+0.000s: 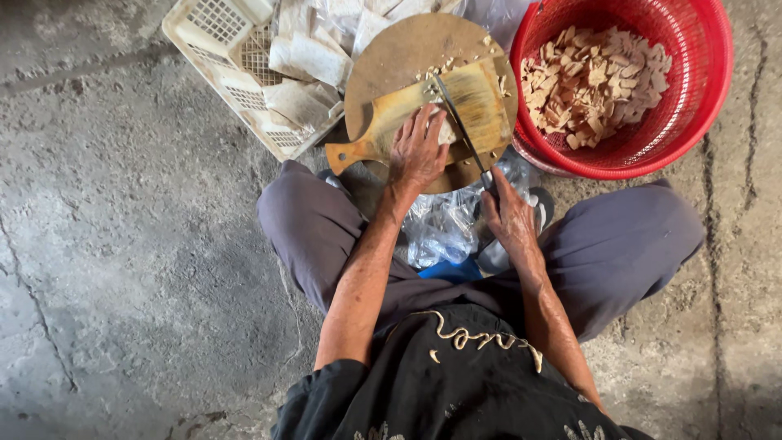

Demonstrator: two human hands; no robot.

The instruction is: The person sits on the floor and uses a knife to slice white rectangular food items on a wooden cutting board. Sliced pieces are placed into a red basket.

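My left hand [417,151] presses a pale piece of food [445,131] flat onto a wooden cutting board [481,102] with a handle pointing left. The board rests on a round wooden block [391,61]. My right hand [509,213] grips the handle of a long knife [456,118]; its blade lies across the board just right of my left fingers, touching the pale piece. Small cut bits lie on the board's far edge.
A red plastic basket [692,98] at the right holds many tan cut slices [595,81]. A white plastic crate [220,45] at the upper left holds pale uncut slabs [305,57]. Crumpled clear plastic [440,224] lies between my knees. The floor is rough concrete.
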